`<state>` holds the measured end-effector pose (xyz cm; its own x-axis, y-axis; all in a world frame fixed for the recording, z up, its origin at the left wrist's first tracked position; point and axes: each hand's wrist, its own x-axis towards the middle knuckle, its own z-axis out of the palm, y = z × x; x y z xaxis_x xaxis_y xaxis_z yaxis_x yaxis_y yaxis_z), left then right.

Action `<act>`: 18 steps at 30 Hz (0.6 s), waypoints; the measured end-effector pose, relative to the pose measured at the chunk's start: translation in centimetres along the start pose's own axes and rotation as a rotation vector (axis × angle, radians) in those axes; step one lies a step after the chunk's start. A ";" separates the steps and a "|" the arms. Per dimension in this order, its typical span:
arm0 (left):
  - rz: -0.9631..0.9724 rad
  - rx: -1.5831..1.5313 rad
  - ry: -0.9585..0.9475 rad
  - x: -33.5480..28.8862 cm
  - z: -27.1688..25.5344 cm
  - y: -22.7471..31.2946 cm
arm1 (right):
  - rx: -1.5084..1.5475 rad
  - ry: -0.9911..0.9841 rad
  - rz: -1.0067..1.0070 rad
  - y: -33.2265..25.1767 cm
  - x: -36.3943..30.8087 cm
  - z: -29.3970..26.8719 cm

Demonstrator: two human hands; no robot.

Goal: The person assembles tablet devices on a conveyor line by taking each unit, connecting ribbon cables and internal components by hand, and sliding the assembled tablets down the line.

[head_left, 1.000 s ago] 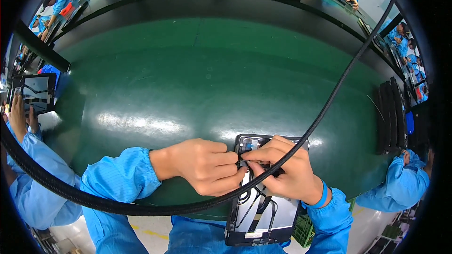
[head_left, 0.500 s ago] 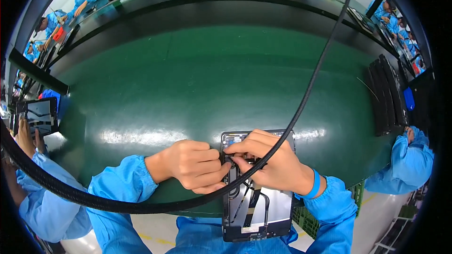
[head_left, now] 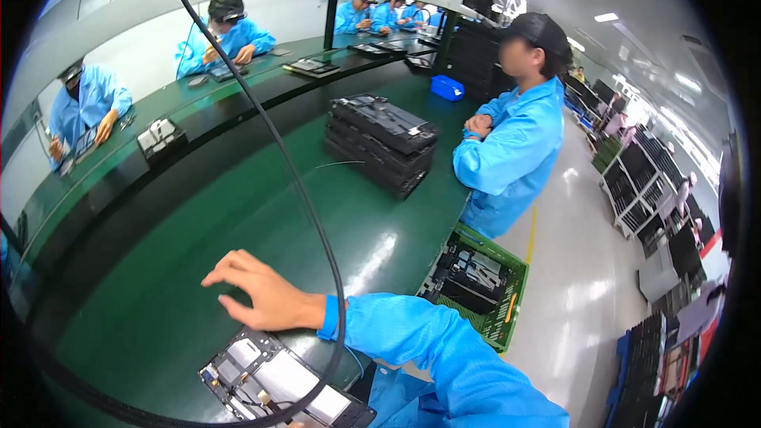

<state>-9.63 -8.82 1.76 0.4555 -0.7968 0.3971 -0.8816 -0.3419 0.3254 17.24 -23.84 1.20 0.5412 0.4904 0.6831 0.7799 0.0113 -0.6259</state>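
An opened tablet-like device [head_left: 297, 376] lies at the lower edge of the view, with a black frame, a pale silver panel and dark ribbon cables. Just beyond its far edge, my right hand [head_left: 261, 292] hovers above the green table. Its thumb and fingers are spread, and nothing is between them. A blue band circles that wrist. Of my left hand [head_left: 296, 425], only a sliver of skin shows by the device at the bottom rim, so its fingers are hidden. A black cable crosses in front of the device's near part.
A stack of black device housings [head_left: 380, 143] stands on the table [head_left: 261, 230]. Beyond it is a blue bin [head_left: 448, 88]. A person [head_left: 515, 127] stands at the table's right side. A green crate [head_left: 507, 325] holding dark parts sits right of my forearm. A black cable [head_left: 293, 166] hangs across the view.
The view has swung to the right. My right hand has left the device and its fingers have spread; before, both hands pinched at the device's upper left. My left hand is now nearly out of view.
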 end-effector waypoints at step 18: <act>-0.767 0.619 0.430 -7.8 -8.0 -24.2 | -1.126 0.286 0.156 5.2 4.8 -26.2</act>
<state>9.12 9.68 -2.31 0.8125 -0.0609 0.5798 -0.1957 -0.9653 0.1728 32.12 -44.24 11.07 0.5951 0.2030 0.7776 0.4590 -0.8801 -0.1215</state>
